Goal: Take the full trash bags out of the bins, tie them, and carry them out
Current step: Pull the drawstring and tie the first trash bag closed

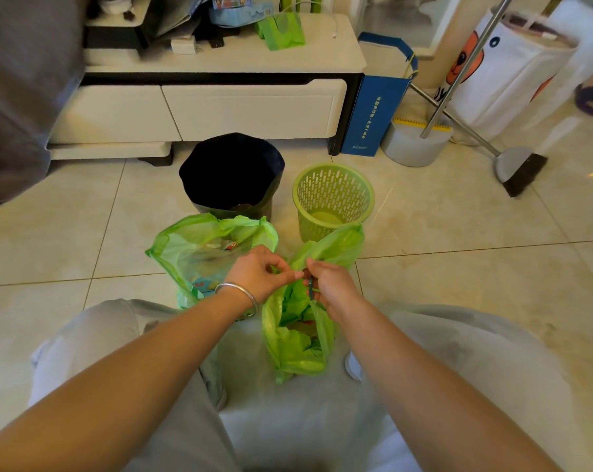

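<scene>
Two green trash bags stand on the tiled floor between my knees. The left bag (199,253) gapes open with rubbish showing inside. The right bag (298,338) is the one I hold: my left hand (261,274) pinches its top edge, and my right hand (332,284) grips the other flap (336,247) together with a thin dark tie. Behind them are a bin with a black liner (230,172) and a green slotted basket (332,195) with no bag in it.
A white TV cabinet (220,107) runs along the back. To its right stand a blue paper bag (373,107), a grey dustpan and broom (516,168), and a white printed bag (506,69). Someone's foot in a sandal (591,98) shows at far right.
</scene>
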